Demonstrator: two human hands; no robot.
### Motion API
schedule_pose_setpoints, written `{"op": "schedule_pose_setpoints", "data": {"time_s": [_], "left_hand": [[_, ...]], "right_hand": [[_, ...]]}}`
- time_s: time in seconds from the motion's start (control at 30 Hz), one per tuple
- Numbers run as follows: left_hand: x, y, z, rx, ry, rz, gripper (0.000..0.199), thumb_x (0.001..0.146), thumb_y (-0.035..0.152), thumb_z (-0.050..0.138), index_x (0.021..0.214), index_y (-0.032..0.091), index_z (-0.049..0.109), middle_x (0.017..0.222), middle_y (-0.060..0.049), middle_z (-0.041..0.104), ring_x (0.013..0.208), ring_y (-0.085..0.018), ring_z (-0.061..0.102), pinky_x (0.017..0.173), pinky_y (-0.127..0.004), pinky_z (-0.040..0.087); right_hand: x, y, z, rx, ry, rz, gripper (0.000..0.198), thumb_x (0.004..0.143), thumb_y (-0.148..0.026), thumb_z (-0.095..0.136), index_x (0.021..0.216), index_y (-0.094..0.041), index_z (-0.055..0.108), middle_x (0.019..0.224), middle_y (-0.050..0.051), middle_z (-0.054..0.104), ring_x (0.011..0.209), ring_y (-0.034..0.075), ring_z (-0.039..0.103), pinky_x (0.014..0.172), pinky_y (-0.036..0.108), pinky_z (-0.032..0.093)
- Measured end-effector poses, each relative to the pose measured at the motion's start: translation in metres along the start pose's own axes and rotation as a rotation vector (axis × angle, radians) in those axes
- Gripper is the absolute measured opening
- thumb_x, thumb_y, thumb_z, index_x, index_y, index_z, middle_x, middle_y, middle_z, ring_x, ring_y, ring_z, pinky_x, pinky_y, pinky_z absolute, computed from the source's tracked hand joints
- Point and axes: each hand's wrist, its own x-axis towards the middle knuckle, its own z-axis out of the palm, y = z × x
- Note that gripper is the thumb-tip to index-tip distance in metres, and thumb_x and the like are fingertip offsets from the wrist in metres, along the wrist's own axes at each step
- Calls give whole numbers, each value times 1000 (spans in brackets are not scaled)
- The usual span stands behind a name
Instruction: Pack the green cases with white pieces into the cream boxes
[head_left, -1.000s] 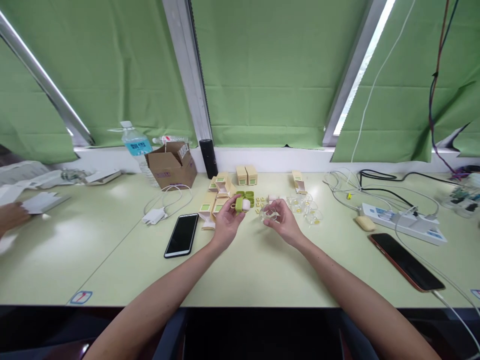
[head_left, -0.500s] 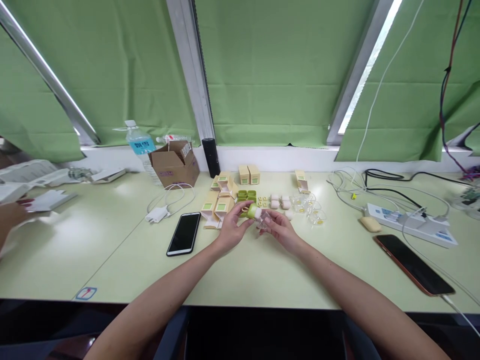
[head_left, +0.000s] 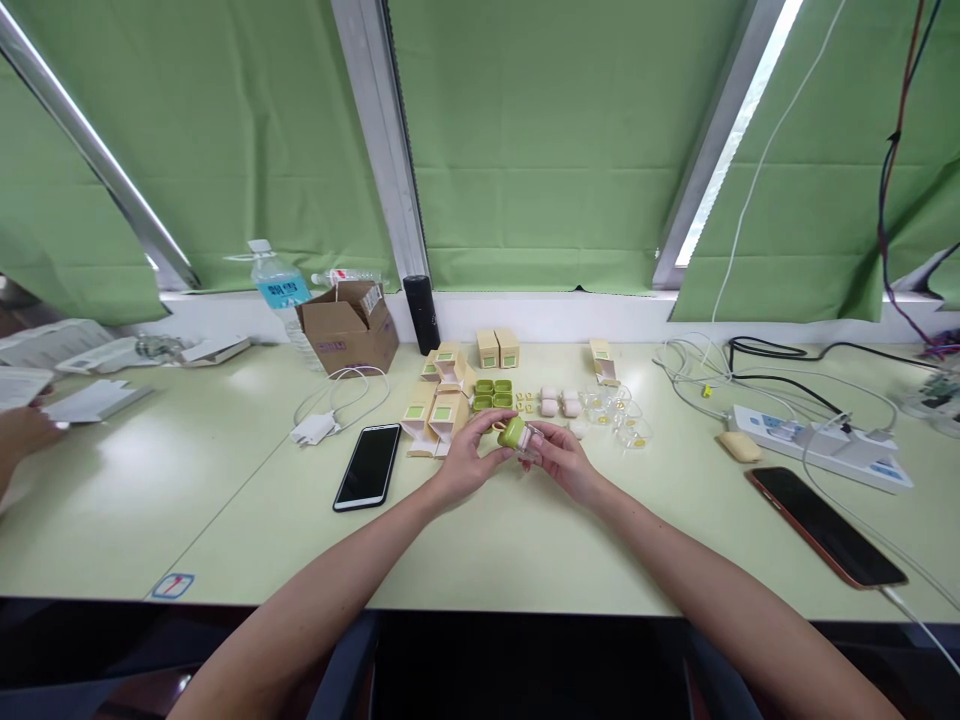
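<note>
Cap (head_left: 514, 430), green, is pinched in the fingers of the left hand (head_left: 466, 460), over the near side of the counter (head_left: 525, 555). The fingers of the right hand (head_left: 568, 463) are closed round a clear cup (head_left: 533, 446), whose mouth is turned toward the cap; the two look to be touching, both tilted. A pale plug shows between them.

For good work here, we would judge alignment first: cap and cup on one axis, rims square, then light, even pressure. The cup's thin-looking wall suggests a gentle grip, low on its side; squeezing might bend the mouth out of round. We would hold the plug centred so that its edge does not catch.

Hard to make out: the cup's rim is lost in glare and behind the right fingers, so we cannot tell whether the parts are seated. The left fingers hide the cap's far side. Beyond, the right hand partly covers a white block (head_left: 577, 429); clear cups (head_left: 632, 434) overlap, so we leave them uncounted. A co-worker's hand (head_left: 31, 432) is cut off at the left edge.
</note>
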Motion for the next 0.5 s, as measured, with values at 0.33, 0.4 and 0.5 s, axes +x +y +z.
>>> {"op": "schedule_pose_setpoints", "data": {"time_s": [0.33,0.4,0.5], "left_hand": [[0,-1,0,-97,-56,-6,43,82,35,81,123,24,72,121,-11,63,116,-26,58,103,-41,45],[-1,1,0,-79,-60,-3,44,84,34,79,125,24,71,121,-11,64,116,-26,58,103,-41,46],[-3,4,1,-55,-51,-7,51,85,32,78,133,25,64,131,-12,63,114,-25,59,102,-40,46]], "right_hand": [[-1,-1,2,-2,-27,2,40,80,-52,80,107,-22,75,94,5,71,78,19,64,67,33,55],[-1,0,1,-6,-29,7,41,80,-52,80,108,-23,74,97,6,72,80,20,65,68,35,56],[-1,0,0,-3,-10,7,43,80,-51,80,112,-24,72,102,6,73,84,22,68,72,37,58]]}}
